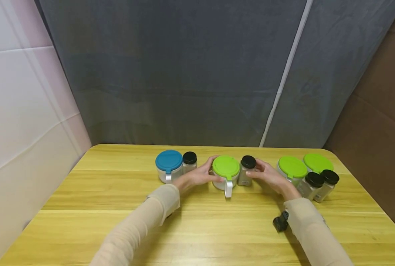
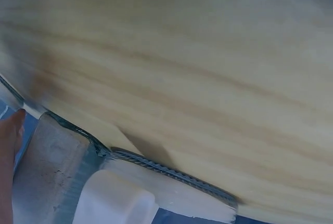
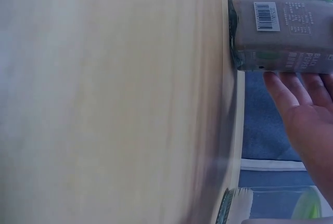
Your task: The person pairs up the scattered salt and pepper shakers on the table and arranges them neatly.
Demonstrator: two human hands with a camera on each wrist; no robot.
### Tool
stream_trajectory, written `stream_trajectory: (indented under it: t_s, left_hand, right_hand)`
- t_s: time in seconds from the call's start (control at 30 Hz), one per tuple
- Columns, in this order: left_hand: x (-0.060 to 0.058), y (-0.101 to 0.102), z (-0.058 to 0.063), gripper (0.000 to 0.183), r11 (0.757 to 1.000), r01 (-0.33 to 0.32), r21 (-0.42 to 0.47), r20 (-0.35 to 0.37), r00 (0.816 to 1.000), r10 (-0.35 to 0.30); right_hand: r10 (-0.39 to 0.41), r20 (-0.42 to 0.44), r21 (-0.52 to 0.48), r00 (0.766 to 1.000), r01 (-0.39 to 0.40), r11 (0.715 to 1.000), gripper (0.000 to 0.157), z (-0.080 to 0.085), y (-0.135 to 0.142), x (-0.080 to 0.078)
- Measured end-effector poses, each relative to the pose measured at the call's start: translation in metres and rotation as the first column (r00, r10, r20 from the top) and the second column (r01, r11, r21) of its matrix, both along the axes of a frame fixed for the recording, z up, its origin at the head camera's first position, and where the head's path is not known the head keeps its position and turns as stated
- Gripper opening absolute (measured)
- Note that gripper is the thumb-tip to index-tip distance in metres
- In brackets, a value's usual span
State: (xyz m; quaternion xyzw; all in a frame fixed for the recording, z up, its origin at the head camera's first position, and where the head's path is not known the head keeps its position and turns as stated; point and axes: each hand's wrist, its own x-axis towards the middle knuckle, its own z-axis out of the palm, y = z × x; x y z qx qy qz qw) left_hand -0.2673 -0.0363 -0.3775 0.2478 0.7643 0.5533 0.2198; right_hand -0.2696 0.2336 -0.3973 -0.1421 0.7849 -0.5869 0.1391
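My left hand grips a clear seasoning jar with a green lid, the thumb across its front and the fingers round its far left side. The jar stands upright, its white handle facing me. Close on its right is a square black pepper jar with a black lid, held by my right hand with the thumb at its front and the fingers at its right side. In the right wrist view, a barcode and printed label show on the pepper jar, fingertips right at its side.
Left of my left hand stand a blue-lidded jar and a black-capped jar. To the right are two green-lidded jars and two black-capped jars. The wooden table's back edge runs close behind the jars, before a grey curtain.
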Motion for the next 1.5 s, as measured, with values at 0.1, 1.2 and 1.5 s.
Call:
stream_trajectory:
  t_s: [0.1, 1.2, 1.5]
  left_hand:
    - [-0.005, 0.002, -0.008, 0.085, 1.0, -0.021, -0.018, -0.013, 1.0, 0.02]
    - [-0.017, 0.012, -0.02, 0.091, 0.99, -0.141, -0.029, -0.023, 0.99, 0.14]
    - [-0.011, 0.015, -0.019, 0.093, 0.988, -0.154, -0.002, -0.103, 0.983, 0.153]
  right_hand:
    - [-0.001, 0.004, -0.002, 1.0, 0.001, 1.0, 0.076, 0.0, 0.0, -0.002]
    - [-0.005, 0.017, -0.031, 1.0, 0.005, 0.999, 0.071, 0.002, -0.002, -0.008]
    - [-0.03, 0.0, 0.004, 1.0, 0.03, 1.0, 0.074, 0.004, -0.002, -0.007]
